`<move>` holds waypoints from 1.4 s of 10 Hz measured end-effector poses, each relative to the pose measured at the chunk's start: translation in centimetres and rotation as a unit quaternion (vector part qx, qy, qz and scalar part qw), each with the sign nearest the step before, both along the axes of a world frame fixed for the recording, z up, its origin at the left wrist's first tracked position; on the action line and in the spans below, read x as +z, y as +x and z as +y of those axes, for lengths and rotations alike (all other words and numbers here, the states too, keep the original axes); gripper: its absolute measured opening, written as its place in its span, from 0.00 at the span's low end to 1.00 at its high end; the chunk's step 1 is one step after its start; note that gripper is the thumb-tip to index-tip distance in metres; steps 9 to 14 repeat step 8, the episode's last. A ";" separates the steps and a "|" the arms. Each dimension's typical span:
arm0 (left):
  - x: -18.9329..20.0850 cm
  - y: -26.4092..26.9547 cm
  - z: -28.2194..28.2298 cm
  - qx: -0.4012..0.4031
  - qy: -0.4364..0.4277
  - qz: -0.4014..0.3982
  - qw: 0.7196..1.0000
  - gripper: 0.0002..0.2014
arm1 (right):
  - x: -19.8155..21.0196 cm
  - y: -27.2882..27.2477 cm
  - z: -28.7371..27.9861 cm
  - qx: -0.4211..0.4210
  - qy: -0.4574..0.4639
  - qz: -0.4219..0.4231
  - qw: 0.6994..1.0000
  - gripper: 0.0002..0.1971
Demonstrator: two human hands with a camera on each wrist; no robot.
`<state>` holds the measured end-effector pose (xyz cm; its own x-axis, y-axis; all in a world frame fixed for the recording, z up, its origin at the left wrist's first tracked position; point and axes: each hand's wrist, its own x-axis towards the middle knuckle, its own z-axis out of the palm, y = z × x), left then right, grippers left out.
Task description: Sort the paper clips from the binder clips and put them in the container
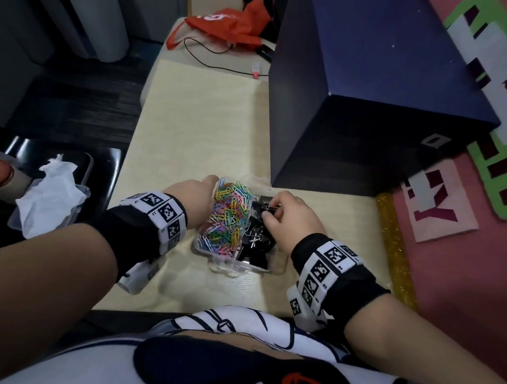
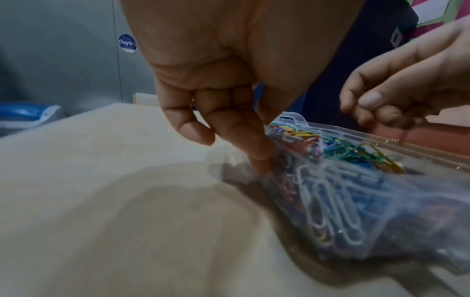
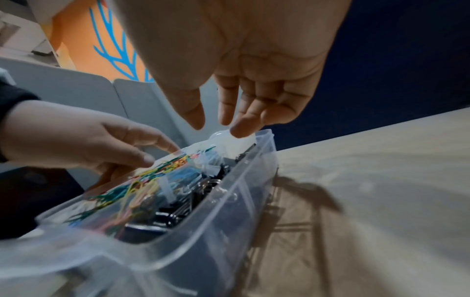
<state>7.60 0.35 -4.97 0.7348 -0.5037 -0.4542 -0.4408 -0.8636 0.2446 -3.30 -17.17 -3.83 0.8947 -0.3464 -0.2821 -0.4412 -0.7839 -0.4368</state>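
A clear plastic container (image 1: 240,267) sits on the pale table. Coloured paper clips (image 1: 230,215) fill its left part and black binder clips (image 1: 255,235) its right part. My left hand (image 1: 202,193) rests against the container's left outer wall; in the left wrist view its fingers (image 2: 259,160) lie fairly straight along the wall. My right hand (image 1: 272,217) hangs over the binder clips (image 3: 188,201) with its fingers pointing down. In the right wrist view one fingertip (image 3: 241,128) touches a white tab at the container's far end, and nothing shows between thumb and fingers.
A tall dark blue box (image 1: 372,101) stands just behind and right of the container. An orange bag (image 1: 229,23) and a black cable (image 1: 213,64) lie at the table's far end. White tissue (image 1: 51,193) sits on a black seat to the left. Bare tabletop (image 1: 193,136) stretches beyond the container.
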 end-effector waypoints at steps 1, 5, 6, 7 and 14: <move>-0.4 -0.7 0.2 0.022 -0.031 0.026 0.999 0.24 | -0.1 -0.3 -1.1 -0.062 -0.020 0.019 0.998 0.08; -0.4 -1.9 -0.5 0.071 -0.061 0.077 0.993 0.27 | -0.7 -1.1 -2.4 -0.085 -0.021 0.090 0.992 0.05; -0.6 -1.8 -0.4 0.078 -0.062 0.093 0.991 0.27 | -0.7 -1.0 -2.8 -0.071 -0.015 0.100 0.992 0.06; -0.6 -1.8 0.3 0.084 -0.072 0.108 0.988 0.26 | -0.2 -1.0 -3.0 -0.051 -0.012 0.130 0.990 0.09; -0.6 -1.1 1.4 0.102 -0.103 0.098 0.985 0.26 | 0.8 -0.7 -3.8 -0.042 -0.003 0.123 0.991 0.10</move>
